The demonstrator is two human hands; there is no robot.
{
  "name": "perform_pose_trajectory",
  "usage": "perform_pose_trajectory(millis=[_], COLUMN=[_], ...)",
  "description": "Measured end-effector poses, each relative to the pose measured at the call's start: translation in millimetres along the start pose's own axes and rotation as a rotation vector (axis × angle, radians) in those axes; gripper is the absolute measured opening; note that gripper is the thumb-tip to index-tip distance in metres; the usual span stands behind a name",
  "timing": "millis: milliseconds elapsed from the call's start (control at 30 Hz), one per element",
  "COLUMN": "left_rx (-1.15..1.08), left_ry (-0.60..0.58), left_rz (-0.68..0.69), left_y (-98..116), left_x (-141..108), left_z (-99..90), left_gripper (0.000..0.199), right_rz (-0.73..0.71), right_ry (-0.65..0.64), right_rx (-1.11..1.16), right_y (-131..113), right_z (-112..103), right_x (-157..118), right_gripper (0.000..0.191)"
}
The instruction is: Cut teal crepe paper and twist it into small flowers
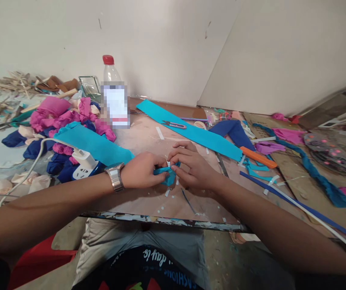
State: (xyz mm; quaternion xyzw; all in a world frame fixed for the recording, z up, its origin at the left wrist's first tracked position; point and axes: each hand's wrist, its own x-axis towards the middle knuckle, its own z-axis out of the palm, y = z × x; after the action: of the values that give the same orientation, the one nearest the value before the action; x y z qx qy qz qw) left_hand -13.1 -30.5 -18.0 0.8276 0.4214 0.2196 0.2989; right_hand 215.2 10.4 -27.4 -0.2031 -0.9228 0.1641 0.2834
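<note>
My left hand point(144, 170), with a metal watch on the wrist, pinches a small piece of turquoise fabric point(169, 178) between thumb and fingers. On the fabric's other side, the fingertips of my right hand point(191, 166) close on its upper right edge. A tiny white bit shows between the two hands. Just behind my left hand lies a wider turquoise cloth point(97, 144), gathered at its far end. A long flat turquoise strip point(203, 139) runs diagonally beyond my right hand, with small thread snips point(174, 125) on it.
Pink, navy and cream fabric puffs point(52, 114) lie at the left, near a white plug point(84, 160) in a power strip. A red-capped bottle point(108, 60) stands behind a phone point(117, 105). An orange cutter point(258, 157) and dark blue strips point(312, 217) are at the right.
</note>
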Motion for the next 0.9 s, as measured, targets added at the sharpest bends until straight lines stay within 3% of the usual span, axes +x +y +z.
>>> perform_pose_trajectory(millis=[267, 500, 900], left_rx=[-0.097, -0.019, -0.035], left_ry=[0.031, 0.045, -0.008], left_rz=[0.048, 0.100, 0.045], left_y=[-1.8, -2.1, -2.1], left_x=[0.6, 0.4, 0.2], left_z=[-0.6, 1.1, -0.2], left_gripper=[0.026, 0.025, 0.026], right_rz=[-0.010, -0.018, 0.004], right_ry=[0.010, 0.003, -0.031], right_rx=[-0.028, 0.001, 0.040], right_y=[1.7, -2.7, 0.8], right_z=[-1.1, -1.7, -4.0], right_x=[-0.4, 1.3, 2.2], right_gripper=[0.004, 0.007, 0.013])
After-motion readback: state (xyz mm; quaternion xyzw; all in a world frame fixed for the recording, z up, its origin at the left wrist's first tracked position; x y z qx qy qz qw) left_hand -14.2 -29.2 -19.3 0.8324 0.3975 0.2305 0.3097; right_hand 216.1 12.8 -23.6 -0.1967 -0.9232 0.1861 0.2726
